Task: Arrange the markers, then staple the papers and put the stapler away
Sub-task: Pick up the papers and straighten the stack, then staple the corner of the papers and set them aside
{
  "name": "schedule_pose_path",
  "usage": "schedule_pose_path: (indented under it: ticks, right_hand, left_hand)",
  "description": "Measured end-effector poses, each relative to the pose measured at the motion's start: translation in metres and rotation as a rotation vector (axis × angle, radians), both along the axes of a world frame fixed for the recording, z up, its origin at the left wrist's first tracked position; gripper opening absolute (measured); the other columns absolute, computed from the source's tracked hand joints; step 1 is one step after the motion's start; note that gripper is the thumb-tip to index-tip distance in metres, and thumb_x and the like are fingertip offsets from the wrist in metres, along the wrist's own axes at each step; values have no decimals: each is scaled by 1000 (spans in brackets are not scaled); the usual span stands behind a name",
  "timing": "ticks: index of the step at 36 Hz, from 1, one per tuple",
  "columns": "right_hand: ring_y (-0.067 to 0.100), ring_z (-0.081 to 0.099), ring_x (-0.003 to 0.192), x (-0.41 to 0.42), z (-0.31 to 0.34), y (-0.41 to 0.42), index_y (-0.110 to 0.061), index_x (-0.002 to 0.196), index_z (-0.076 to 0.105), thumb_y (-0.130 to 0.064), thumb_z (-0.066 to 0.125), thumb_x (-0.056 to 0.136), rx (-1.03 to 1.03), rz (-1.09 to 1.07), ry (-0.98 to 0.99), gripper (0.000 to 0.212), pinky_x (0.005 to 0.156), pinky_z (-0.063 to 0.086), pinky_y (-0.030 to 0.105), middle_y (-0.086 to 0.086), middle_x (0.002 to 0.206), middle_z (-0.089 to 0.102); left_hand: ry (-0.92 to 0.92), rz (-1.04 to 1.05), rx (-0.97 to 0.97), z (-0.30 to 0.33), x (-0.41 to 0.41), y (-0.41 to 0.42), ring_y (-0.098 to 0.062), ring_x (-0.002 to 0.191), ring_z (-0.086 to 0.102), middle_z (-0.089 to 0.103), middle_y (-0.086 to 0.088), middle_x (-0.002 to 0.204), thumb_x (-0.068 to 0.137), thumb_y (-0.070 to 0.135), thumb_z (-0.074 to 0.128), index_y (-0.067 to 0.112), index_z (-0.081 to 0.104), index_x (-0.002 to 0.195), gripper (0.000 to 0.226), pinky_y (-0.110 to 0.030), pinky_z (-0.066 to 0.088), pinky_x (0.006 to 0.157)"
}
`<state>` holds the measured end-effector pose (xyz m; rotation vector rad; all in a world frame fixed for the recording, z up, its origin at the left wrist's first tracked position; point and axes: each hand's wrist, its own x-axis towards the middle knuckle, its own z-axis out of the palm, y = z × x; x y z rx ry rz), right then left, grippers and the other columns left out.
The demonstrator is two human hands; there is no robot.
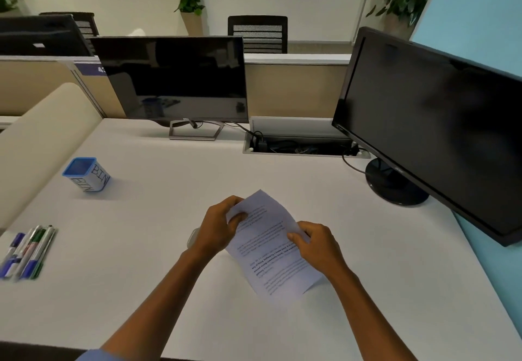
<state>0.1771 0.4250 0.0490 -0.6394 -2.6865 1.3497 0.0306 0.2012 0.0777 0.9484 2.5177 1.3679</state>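
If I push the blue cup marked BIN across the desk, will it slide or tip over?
The cup stands upright, taller than wide, so a push near its rim would probably tip it. It looks empty, hence likely light. A low push may slide it on the smooth desk.

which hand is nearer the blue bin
Left. The left hand holds the papers' top edge, right of the bin; the right hand grips their far side.

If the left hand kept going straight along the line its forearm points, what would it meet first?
The left hand, gripping the papers, points up and right toward the open cable tray. Beyond the papers, the desk looks bare until that tray, though depth is hard to judge.
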Motion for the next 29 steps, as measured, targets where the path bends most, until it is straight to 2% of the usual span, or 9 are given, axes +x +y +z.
schedule_pose_path:
  ticks: [3, 5, 7, 11, 17, 20, 24, 27, 29]
  right_hand:
    - [1, 51, 55, 4, -13, -3, -27, 67, 57, -32, 72, 97, -45, -44, -2, 34, 56, 43, 25, -17, 57, 58]
    - [5, 57, 57, 7, -21, -3, -24, 70, 63, -31, 71, 96, -91, -79, -2, 29, 56, 48, 30, -16, 61, 63]
    - [12, 68, 65, 10, -27, -4, -18, 76, 68, -31, 71, 96, -109, -123, 4, 24, 60, 57, 37, -12, 68, 70]
    - [20, 73, 72, 16, -33, -12, -8, 77, 71, -20, 72, 95, -209, -235, 8, 22, 67, 61, 40, -2, 75, 75]
    - [22, 78, 81, 18, -38, -29, -12, 94, 79, -16, 71, 97, -438, -388, 27, 10, 70, 66, 37, -3, 86, 81]
    - [16, 78, 82, 15, -37, -45, -17, 101, 78, -15, 71, 97, -523, -451, 23, 9, 67, 62, 27, -3, 92, 81]
    - [17, 78, 84, 8, -36, -64, -18, 106, 77, -15, 71, 97, -578, -502, 9, 10, 67, 61, 26, -2, 96, 80]
    - [19, 78, 87, 4, -41, -76, -18, 106, 76, -17, 71, 98, -602, -559, -3, 10, 71, 63, 31, -1, 98, 80]
    - [20, 78, 87, 2, -42, -83, -20, 105, 75, -17, 71, 98, -615, -577, -9, 9, 71, 63, 33, -1, 97, 80]
  left_hand:
    - [19, 69, -19, -11, -3, -5, -6, 105, 68, 72, 10, 117, 98, 22, 67, 20, 66, 125, 27, -32, 57, 93]
    - [31, 146, -27, -18, -4, -9, -8, 115, 65, 69, 8, 127, 96, 32, 69, 21, 57, 139, 45, -31, 52, 100]
    - [-19, 238, -33, -25, -4, -14, -9, 122, 60, 65, 5, 135, 96, 29, 72, 19, 48, 147, 57, -30, 48, 103]
    - [-142, 418, -59, -42, -11, -36, -19, 125, 60, 63, -3, 137, 98, 19, 69, 15, 52, 145, 50, -38, 50, 104]
    - [-336, 568, -89, -64, -27, -85, -30, 119, 64, 65, -9, 129, 100, 18, 63, 14, 60, 136, 37, -46, 52, 103]
    - [-408, 572, -141, -73, -35, -103, -28, 114, 66, 65, -10, 128, 99, 22, 64, 14, 60, 135, 38, -43, 53, 100]
    - [-467, 506, -193, -76, -41, -111, -11, 81, 64, 69, -9, 119, 102, 23, 60, 11, 61, 135, 36, -28, 47, 75]
    - [-508, 455, -193, -83, -44, -115, -12, 82, 64, 70, -6, 110, 102, 23, 60, 12, 61, 137, 37, -26, 49, 72]
    - [-513, 425, -188, -86, -47, -118, -21, 90, 67, 71, -7, 108, 101, 24, 61, 12, 63, 136, 37, -32, 54, 81]
